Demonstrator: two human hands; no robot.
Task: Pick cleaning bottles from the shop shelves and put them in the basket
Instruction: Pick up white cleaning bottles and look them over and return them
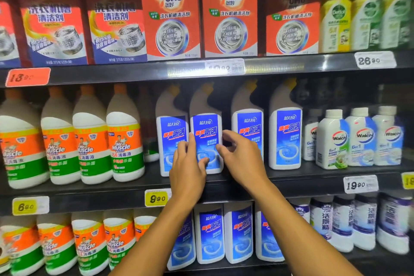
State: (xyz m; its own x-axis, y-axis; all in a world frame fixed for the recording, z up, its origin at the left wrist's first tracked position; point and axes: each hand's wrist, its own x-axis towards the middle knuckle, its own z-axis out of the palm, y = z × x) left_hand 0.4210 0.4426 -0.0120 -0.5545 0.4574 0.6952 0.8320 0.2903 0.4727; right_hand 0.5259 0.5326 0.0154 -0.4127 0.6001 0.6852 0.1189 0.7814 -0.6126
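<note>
A white toilet-cleaner bottle with a blue label (206,132) stands upright on the middle shelf, second in a row of like bottles. My left hand (188,172) holds its lower left side, thumb across the label and fingers curled round the edge. My right hand (240,159) pinches its right side, with the thumb on the label and fingers reaching behind. The bottle's base is partly hidden by my hands. No basket is in view.
Matching blue-label bottles (285,136) stand to the right and left. Orange-and-green Mr Muscle bottles (125,141) fill the left, Walch bottles (333,141) the right. OMO boxes (170,20) sit on the upper shelf. The lower shelf holds more bottles (210,235).
</note>
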